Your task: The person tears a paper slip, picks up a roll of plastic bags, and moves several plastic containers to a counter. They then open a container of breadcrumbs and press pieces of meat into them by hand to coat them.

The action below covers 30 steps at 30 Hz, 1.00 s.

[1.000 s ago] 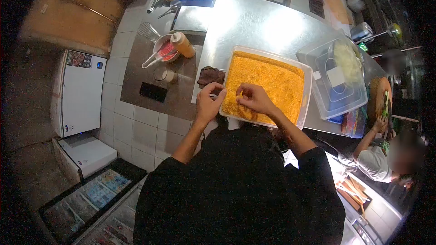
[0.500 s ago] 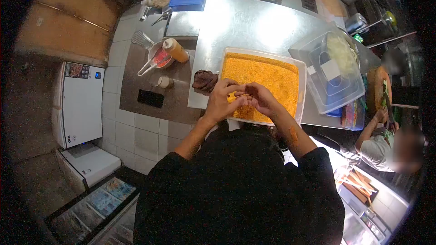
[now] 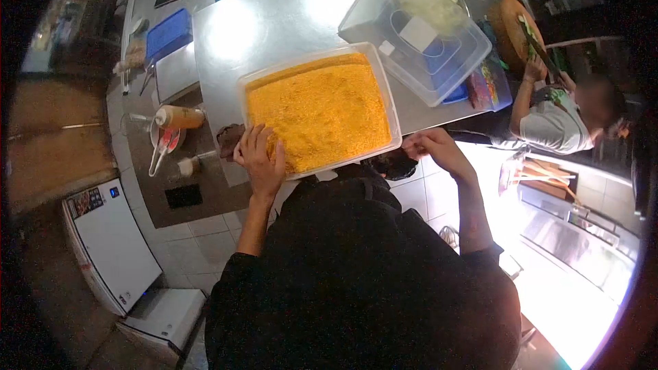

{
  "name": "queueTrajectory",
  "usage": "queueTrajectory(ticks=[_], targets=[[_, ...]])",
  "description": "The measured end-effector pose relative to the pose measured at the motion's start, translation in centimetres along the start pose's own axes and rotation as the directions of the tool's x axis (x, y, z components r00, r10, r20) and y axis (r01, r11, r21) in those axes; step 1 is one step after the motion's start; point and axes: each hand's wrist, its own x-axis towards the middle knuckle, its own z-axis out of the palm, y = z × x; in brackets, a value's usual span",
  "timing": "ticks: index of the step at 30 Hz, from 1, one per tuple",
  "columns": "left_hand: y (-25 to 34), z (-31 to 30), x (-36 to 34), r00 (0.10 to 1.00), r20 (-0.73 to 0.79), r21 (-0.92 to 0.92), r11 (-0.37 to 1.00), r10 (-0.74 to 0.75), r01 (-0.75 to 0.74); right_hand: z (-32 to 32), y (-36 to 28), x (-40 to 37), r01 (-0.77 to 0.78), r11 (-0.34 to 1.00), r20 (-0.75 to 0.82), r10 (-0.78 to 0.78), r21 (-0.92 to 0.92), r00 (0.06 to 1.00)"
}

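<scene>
A clear plastic bin (image 3: 396,120) full of orange crumbs (image 3: 319,109) stands at the counter's near edge. My left hand (image 3: 262,161) is over its near left corner, fingers spread, palm down, holding nothing that I can see. Beside those fingertips lies a crumpled dark brown cloth-like thing (image 3: 228,140), partly covered. Off the bin's near right corner hangs my right hand (image 3: 442,153), past the counter edge. Its fingers are bent towards the thumb; anything pinched in them is too small to make out.
On the steel counter (image 3: 288,17) a large clear lidded container (image 3: 439,48) stands at the right. To the left are a squeeze bottle (image 3: 179,118), a bowl (image 3: 164,136) with tongs, a phone (image 3: 184,196) and a blue container (image 3: 168,33). A co-worker (image 3: 552,123) cuts greens on a round board (image 3: 510,31).
My hands, together over the crumbs before, have parted. The left has gone to the bin's near left corner, the right out past its right side. The view has turned and shifted right.
</scene>
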Motion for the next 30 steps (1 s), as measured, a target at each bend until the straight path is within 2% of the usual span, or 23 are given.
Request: queueTrajectory(ticks=[1,3,4,6,7,8,9,10,11,12,13,14,15,16,18,19,21,22,24,25,27,28,30], targets=[[0.0,0.0,0.1,1.0,0.007,-0.002,1.0,0.011,-0.011,-0.9,2.4,-0.1,-0.002,1.0,-0.008,0.002,0.01,1.0],[0.1,0.1,0.1,0.999,0.018,0.037,0.999,0.036,-0.036,-1.6,6.4,-0.5,-0.106,0.968,-0.191,0.063,-0.227,0.98],[0.2,0.0,0.3,0.999,0.026,0.034,0.998,0.043,-0.044,-1.2,7.0,-0.9,-0.145,0.948,-0.245,0.075,-0.283,0.967],[0.4,-0.5,0.7,0.997,0.011,0.069,0.995,0.075,-0.076,-0.4,8.3,-1.6,-0.291,0.882,-0.366,0.149,-0.371,0.919],[0.4,-0.8,0.9,0.997,0.012,0.073,0.994,0.078,-0.079,-0.8,10.1,-1.8,-0.288,0.885,-0.365,0.148,-0.367,0.919],[0.3,-1.3,1.1,0.998,0.061,-0.082,0.996,0.031,-0.025,-2.2,12.8,-1.5,-0.258,0.76,-0.402,-0.004,-0.596,0.916],[0.1,-1.9,1.5,0.994,0.111,-0.231,0.972,-0.01,0.036,-2.8,14.0,-0.8,-0.235,0.575,-0.394,-0.167,-0.784,0.904],[0.8,-3.1,2.2,0.995,0.101,-0.217,0.975,-0.016,0.038,-2.9,10.5,-1.3,-0.201,0.753,-0.401,-0.091,-0.627,0.912],[2.3,-4.6,3.2,0.976,0.203,-0.297,0.944,-0.083,0.142,-2.7,7.3,-1.4,-0.123,0.825,-0.39,-0.125,-0.552,0.912],[3.2,-5.3,3.7,0.942,0.306,-0.362,0.897,-0.142,0.253,-2.2,4.2,-1.2,-0.041,0.882,-0.377,-0.158,-0.469,0.913],[3.2,-5.4,3.8,0.944,0.291,-0.347,0.902,-0.157,0.257,-1.0,0.9,-1.0,0.066,0.946,-0.354,-0.184,-0.319,0.917],[3.0,-5.1,3.8,0.922,0.359,-0.277,0.927,-0.143,0.251,0.5,-2.2,-0.6,0.166,0.974,-0.334,-0.21,-0.154,0.919],[2.7,-4.7,3.9,0.894,0.427,-0.209,0.948,-0.134,0.242,1.5,-4.5,0.1,0.23,0.971,-0.232,-0.239,-0.067,0.943],[2.0,-3.6,3.9,0.9,0.412,-0.202,0.948,-0.146,0.246,2.8,-5.5,1.6,0.243,0.967,-0.217,-0.253,-0.071,0.943],[0.8,-1.4,3.8,0.773,0.632,-0.18,0.96,-0.054,0.215,5.1,-6.4,4.2,0.408,0.883,0.027,-0.414,-0.232,0.91],[1.1,-1.6,3.7,0.781,0.622,-0.178,0.96,-0.061,0.217,5.9,-6.0,5.3,0.419,0.877,0.036,-0.423,-0.236,0.905],[2.1,-2.0,3.0,0.738,0.659,-0.008,0.979,-0.147,0.202,7.3,-4.4,7.6,0.317,0.646,0.099,-0.351,-0.695,0.931],[2.5,-2.0,2.6,0.739,0.655,-0.005,0.977,-0.156,0.211,8.0,-4.0,8.2,0.325,0.641,0.11,-0.352,-0.695,0.93],[3.3,-1.9,2.2,0.681,0.669,0.14,0.95,-0.3,0.28,9.3,-3.1,8.9,0.077,0.507,-0.025,-0.191,-0.858,0.981],[3.4,-1.4,1.9,0.678,0.666,0.142,0.946,-0.31,0.293,9.9,-2.6,8.9,0.085,0.501,-0.013,-0.189,-0.861,0.982],[3.1,-0.1,1.2,0.677,0.674,0.192,0.955,-0.297,0.228,11.0,-1.8,9.0,0.041,0.382,-0.081,-0.299,-0.923,0.951],[3.0,0.2,0.9,0.677,0.671,0.192,0.953,-0.303,0.235,11.4,-1.5,9.2,0.046,0.377,-0.074,-0.299,-0.925,0.951],[2.9,0.7,0.7,0.744,0.612,0.15,0.962,-0.27,0.227,11.9,-0.9,9.9,0.151,0.587,-0.127,-0.404,-0.795,0.906]])
